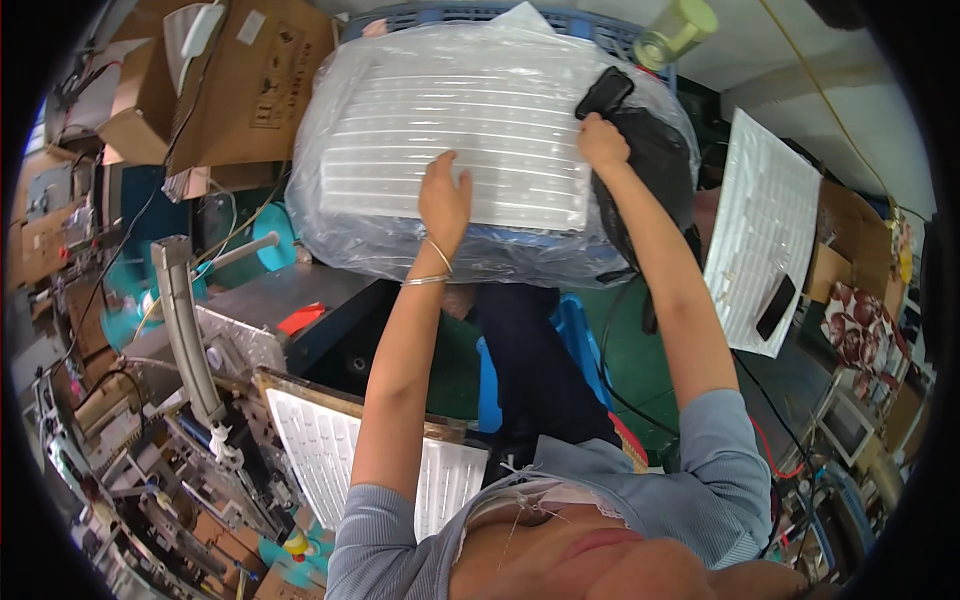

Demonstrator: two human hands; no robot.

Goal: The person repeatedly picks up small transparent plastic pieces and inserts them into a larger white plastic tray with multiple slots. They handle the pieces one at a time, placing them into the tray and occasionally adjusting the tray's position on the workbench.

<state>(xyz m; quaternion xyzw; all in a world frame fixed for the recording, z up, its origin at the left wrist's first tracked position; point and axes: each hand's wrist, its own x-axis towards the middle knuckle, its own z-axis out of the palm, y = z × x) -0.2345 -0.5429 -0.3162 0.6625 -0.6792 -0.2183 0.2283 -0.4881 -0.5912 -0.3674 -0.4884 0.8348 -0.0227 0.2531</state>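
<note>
A stack of white ribbed plastic trays (455,150) lies inside a large clear plastic bag (350,230) that rests in a blue crate (600,30). My left hand (445,195) presses flat on the front edge of the top tray, fingers spread. My right hand (602,140) reaches to the stack's right corner and grips a black handheld device (603,92) above a black bag (655,170).
Another white tray (325,450) lies on a machine bed at lower left beside a grey lever arm (185,330). A further tray sheet with a black phone (775,308) on it leans at right. Cardboard boxes (245,85) stand at upper left; a blue stool (580,340) is below.
</note>
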